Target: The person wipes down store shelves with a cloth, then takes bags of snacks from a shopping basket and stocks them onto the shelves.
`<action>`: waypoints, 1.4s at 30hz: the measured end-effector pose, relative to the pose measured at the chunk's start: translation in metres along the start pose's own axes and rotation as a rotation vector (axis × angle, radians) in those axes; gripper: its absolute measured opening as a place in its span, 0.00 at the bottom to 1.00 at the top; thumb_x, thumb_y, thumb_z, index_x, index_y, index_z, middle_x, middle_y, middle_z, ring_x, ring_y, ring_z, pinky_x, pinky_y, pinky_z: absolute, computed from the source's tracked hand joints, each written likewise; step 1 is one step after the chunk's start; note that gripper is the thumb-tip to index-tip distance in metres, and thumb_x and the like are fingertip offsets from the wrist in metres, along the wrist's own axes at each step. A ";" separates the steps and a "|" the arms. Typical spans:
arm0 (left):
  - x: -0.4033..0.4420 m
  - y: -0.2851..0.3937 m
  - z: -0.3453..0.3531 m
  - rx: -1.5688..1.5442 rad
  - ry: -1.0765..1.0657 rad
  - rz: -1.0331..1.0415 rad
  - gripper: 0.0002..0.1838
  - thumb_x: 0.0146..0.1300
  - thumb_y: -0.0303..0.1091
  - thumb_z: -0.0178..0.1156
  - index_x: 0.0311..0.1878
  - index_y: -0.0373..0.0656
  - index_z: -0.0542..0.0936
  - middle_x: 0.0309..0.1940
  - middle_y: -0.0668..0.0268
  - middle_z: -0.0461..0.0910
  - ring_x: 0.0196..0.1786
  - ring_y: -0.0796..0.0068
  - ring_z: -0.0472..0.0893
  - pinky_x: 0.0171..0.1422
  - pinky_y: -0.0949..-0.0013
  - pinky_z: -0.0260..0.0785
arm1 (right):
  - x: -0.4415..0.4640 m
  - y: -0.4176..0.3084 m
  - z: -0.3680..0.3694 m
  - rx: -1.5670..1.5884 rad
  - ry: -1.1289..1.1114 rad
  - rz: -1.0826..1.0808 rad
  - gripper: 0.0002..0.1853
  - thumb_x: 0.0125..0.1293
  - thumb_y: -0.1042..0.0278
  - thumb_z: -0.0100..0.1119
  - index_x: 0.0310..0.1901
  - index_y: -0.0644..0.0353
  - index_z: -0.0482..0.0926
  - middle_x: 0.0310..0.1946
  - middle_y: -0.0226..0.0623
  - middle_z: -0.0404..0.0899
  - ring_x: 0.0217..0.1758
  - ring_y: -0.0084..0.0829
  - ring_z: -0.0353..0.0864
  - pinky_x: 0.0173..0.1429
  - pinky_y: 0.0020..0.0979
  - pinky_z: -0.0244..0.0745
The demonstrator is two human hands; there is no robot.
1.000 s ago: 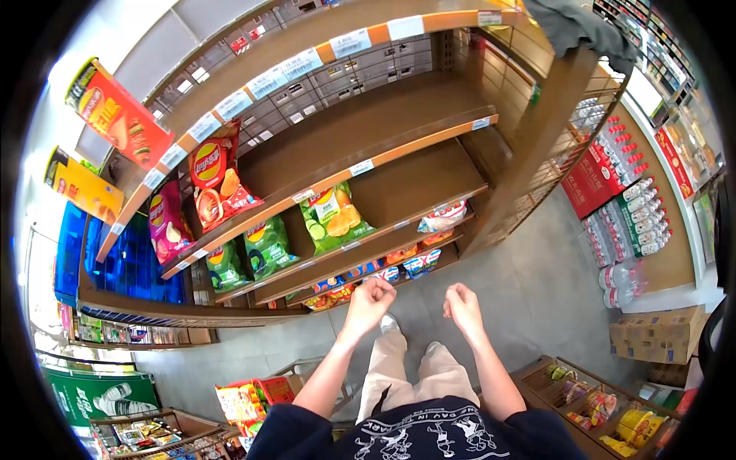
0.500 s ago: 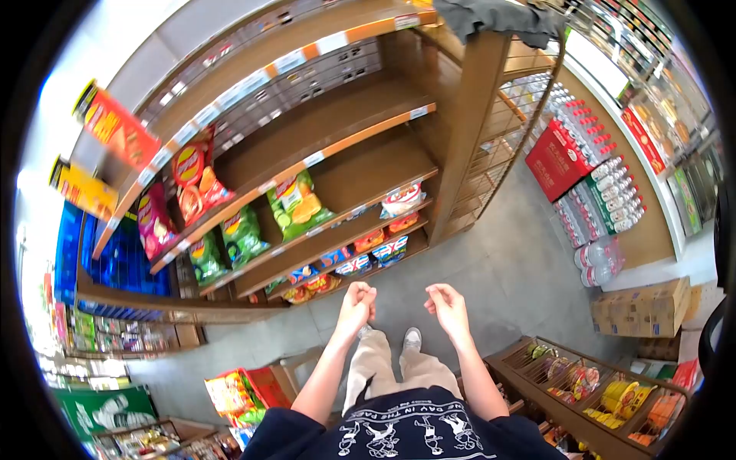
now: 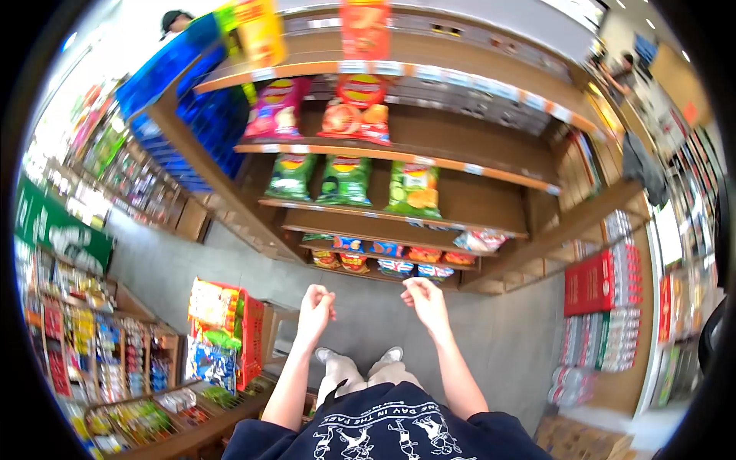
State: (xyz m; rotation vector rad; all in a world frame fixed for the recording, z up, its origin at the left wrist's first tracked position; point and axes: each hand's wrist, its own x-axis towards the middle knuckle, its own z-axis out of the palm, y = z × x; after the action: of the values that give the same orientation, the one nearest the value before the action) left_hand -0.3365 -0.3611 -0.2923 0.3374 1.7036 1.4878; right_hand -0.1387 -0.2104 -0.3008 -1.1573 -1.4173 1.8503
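My left hand (image 3: 315, 310) hangs over the grey floor in front of the shelf, its fingers curled together. Level with it, my right hand (image 3: 426, 300) is also closed, thumb against the fingers. I see nothing held in either one, and neither touches the shelf. Nearest to them are small snack bags (image 3: 395, 267) on the lowest level. Higher up stand green chip bags (image 3: 347, 180), a lime-green chip bag (image 3: 414, 189), a red chip bag (image 3: 357, 111) and a purple chip bag (image 3: 274, 109). A red canister (image 3: 365, 31) and a yellow canister (image 3: 260, 32) stand on the top board.
A red basket (image 3: 251, 337) heaped with snack packs is at my left. Blue crates (image 3: 184, 107) adjoin the shelf's left end. Packs of bottled drinks (image 3: 602, 337) stand on the right, a cardboard box (image 3: 579, 438) below them. Two people are in the background.
My view has swung left, so the shelf now faces me squarely and the red basket shows more fully. Both hands keep their closed pose, still apart from the shelf.
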 end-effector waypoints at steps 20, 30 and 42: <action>-0.048 -0.018 -0.242 0.025 0.274 0.055 0.19 0.62 0.42 0.62 0.48 0.36 0.78 0.38 0.61 0.82 0.43 0.72 0.81 0.51 0.68 0.73 | -0.012 0.005 0.296 -0.486 -0.661 -0.024 0.14 0.68 0.62 0.61 0.47 0.64 0.81 0.42 0.38 0.85 0.48 0.26 0.82 0.56 0.28 0.74; -0.069 -0.040 -0.302 -0.105 0.560 -0.039 0.19 0.63 0.41 0.63 0.47 0.34 0.79 0.39 0.59 0.83 0.43 0.71 0.81 0.50 0.68 0.73 | 0.006 0.023 0.392 -0.659 -1.016 -0.001 0.16 0.70 0.58 0.58 0.51 0.60 0.79 0.43 0.32 0.85 0.46 0.21 0.81 0.47 0.23 0.71; -0.124 -0.140 -0.294 -0.159 1.356 -0.304 0.16 0.65 0.42 0.61 0.42 0.35 0.80 0.37 0.58 0.83 0.43 0.70 0.81 0.51 0.65 0.72 | 0.037 0.076 0.520 -0.819 -1.649 -0.055 0.21 0.67 0.65 0.59 0.57 0.70 0.75 0.46 0.51 0.82 0.48 0.33 0.83 0.54 0.31 0.77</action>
State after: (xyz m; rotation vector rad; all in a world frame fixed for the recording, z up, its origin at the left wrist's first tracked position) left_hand -0.4287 -0.6847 -0.3832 -1.2416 2.3851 1.6742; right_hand -0.6012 -0.4583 -0.3418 0.6053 -3.1254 2.1705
